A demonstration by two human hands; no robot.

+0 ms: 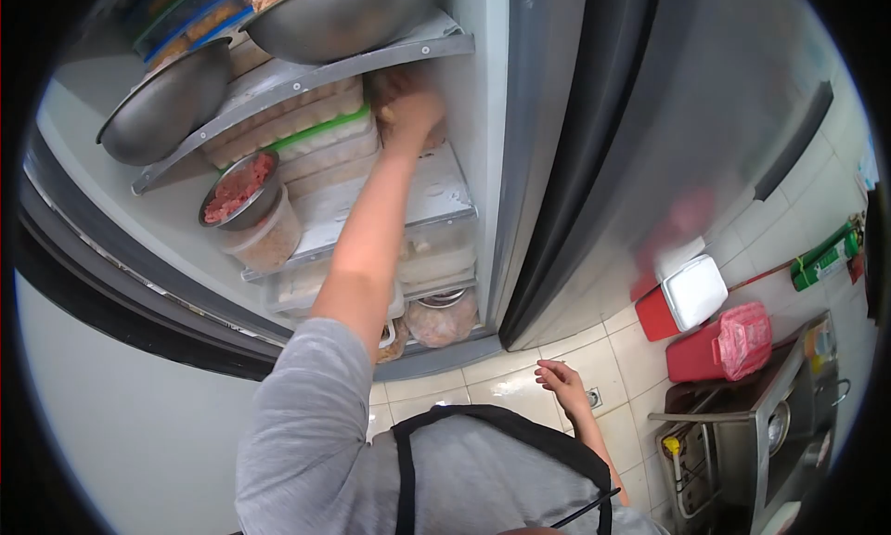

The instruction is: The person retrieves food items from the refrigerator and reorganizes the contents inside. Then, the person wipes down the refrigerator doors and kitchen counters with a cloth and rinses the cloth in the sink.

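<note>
My left hand reaches deep into an open fridge, between a shelf above and a white shelf below. Its fingers are in shade and blurred, close to a pale brownish thing I cannot make out. Just left of it stand stacked white plastic containers, one with a green rim. In front of these, a small metal bowl of ground meat rests on a clear plastic tub. My right hand hangs low over the tiled floor, fingers loosely bent and apart, with nothing in it.
Large metal bowls sit on the shelf above. Lower down are clear containers and a bagged item. The grey fridge door stands open at right. Beyond it are red bins and a metal work table.
</note>
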